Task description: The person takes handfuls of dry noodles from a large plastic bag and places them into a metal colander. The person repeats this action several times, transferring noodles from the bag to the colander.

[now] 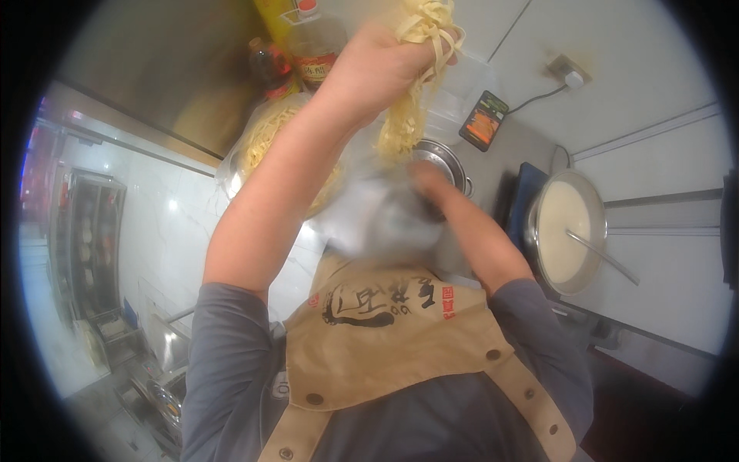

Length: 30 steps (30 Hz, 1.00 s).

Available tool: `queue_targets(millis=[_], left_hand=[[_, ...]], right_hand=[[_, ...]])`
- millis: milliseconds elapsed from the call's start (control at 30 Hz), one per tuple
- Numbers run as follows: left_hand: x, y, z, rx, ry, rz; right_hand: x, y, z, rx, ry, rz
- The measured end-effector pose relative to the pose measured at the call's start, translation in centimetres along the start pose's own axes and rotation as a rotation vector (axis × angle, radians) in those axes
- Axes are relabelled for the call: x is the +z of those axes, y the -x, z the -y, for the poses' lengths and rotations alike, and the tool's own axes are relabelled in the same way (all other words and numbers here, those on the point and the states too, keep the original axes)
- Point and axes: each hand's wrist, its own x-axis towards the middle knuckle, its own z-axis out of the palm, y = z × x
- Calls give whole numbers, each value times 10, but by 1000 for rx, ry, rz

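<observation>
My left hand, raised at the top centre, grips a hanging bunch of flat noodles. Lower down, my right hand is blurred and partly hidden beside a round metal pot with a side handle; its fingers cannot be made out. A blurred silvery metal surface lies below both hands, in front of my apron. Left of my raised forearm, more noodles rest in a clear plastic bag, partly covered by the arm.
Behind the bagged noodles stand a large plastic jug and a dark sauce bottle. A dark device with a lit screen lies near a wall plug. At right, a big metal bowl holds pale liquid and a metal-handled utensil.
</observation>
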Motion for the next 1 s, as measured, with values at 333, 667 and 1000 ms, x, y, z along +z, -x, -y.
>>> queue_targets(millis=[333, 667, 1000], left_hand=[[-8, 2, 23, -92, 48, -60], [-16, -11, 32, -167, 171, 288], [-17, -7, 27, -156, -266, 334]], right_hand=[[-195, 54, 88, 4, -461, 79], [-329, 53, 179, -1, -555, -88], [-261, 37, 115, -163, -1235, -421]])
